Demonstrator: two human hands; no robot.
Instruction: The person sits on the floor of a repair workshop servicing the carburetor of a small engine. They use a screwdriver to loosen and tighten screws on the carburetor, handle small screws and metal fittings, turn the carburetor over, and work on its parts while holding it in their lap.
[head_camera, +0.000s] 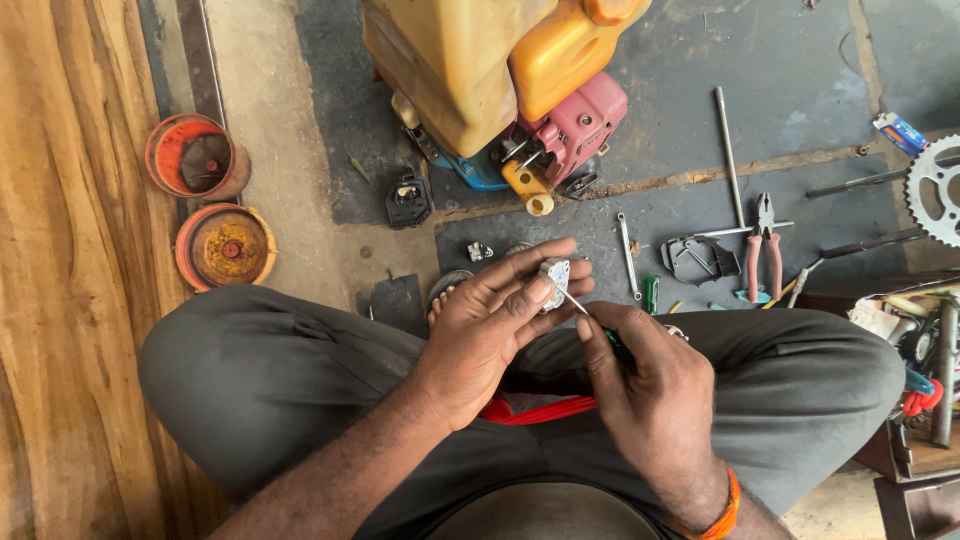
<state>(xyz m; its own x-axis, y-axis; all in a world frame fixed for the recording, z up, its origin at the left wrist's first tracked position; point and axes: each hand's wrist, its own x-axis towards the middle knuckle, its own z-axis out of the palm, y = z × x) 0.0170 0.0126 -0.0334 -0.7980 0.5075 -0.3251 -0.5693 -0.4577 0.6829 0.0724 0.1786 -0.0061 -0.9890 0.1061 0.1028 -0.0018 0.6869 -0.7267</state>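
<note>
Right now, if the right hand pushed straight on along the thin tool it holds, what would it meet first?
The right hand points its thin metal-tipped tool up-left at the small grey metal part pinched in the left hand. The tip already looks in contact, so it would meet that part first, though depth is unclear.

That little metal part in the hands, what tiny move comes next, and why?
Probably a slight twist of the thin screwdriver: its tip already touches the small metal part, which the left hand grips firmly while the right hand holds the tool.
</note>
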